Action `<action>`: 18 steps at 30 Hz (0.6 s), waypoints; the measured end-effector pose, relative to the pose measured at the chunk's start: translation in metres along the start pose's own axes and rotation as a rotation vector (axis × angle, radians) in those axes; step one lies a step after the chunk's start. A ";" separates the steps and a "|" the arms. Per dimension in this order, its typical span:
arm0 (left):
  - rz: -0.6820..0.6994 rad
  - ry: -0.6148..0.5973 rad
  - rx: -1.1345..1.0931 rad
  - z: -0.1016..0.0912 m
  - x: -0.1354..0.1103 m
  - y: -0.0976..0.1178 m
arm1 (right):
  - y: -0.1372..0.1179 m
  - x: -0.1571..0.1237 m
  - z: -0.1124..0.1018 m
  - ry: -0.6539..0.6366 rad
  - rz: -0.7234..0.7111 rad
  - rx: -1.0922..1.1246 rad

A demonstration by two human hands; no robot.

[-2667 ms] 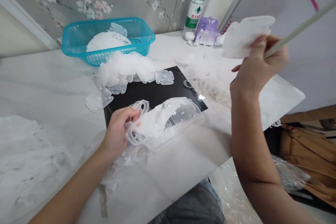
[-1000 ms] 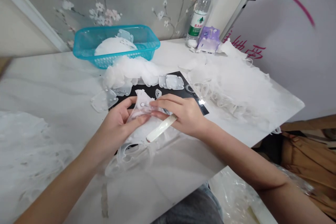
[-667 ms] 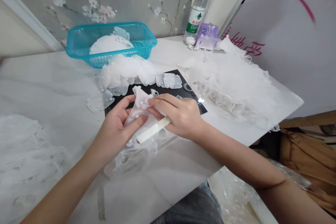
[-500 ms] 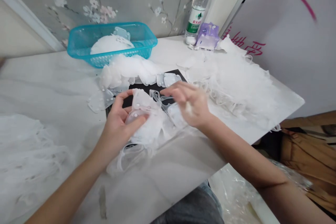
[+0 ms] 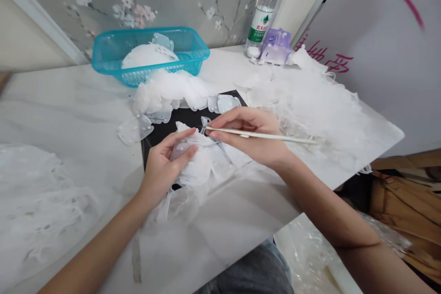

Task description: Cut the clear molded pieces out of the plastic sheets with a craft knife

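My left hand [image 5: 172, 156] is closed on the left side of a white, soft-looking piece [image 5: 196, 170], its thumb and index finger near the upper edge. Between the fingers of my right hand [image 5: 250, 135] lies a long, thin white stick [image 5: 268, 136], whose fine dark tip meets the piece by my left fingertips. A clear plastic part [image 5: 204, 121] stands up just beyond that tip. Under both hands is a black mat [image 5: 186, 115]. Translucent plastic pieces [image 5: 223, 103] with small dots lie along its far edge.
A blue basket [image 5: 106, 66] with white contents stands at the back. White material is heaped on the right [image 5: 310, 101] and on the left [image 5: 37, 206]. A water bottle [image 5: 260, 23] and a purple pack [image 5: 276, 46] stand by the wall.
My right hand has moved slightly and now holds the stick level, its tip against the piece. My left fingers have shifted up the piece, which has turned and sits lower.
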State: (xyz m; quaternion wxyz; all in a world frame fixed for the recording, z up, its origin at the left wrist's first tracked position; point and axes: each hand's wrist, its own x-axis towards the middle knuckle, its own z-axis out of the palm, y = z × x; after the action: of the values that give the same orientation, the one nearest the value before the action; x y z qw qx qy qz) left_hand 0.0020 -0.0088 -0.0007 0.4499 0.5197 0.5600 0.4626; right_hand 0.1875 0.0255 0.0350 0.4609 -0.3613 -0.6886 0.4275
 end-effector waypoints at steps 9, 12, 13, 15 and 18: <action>0.089 -0.014 0.043 0.002 -0.003 -0.003 | 0.002 -0.001 -0.001 -0.173 -0.100 -0.223; 0.120 -0.007 0.084 0.002 -0.004 -0.004 | 0.002 -0.002 0.001 -0.181 -0.097 -0.249; 0.126 -0.001 0.092 0.002 -0.004 -0.004 | 0.002 -0.002 0.002 -0.185 -0.092 -0.261; 0.138 0.006 0.103 0.002 -0.005 -0.003 | 0.003 -0.002 0.003 -0.193 -0.083 -0.290; 0.165 0.006 0.114 0.003 -0.005 -0.003 | 0.003 -0.003 0.004 -0.201 -0.083 -0.330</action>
State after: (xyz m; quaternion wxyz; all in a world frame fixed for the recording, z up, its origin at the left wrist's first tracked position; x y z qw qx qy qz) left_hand 0.0047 -0.0141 -0.0041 0.3784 0.5875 0.5417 0.4672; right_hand 0.1852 0.0232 0.0311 0.3416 -0.3585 -0.8063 0.3235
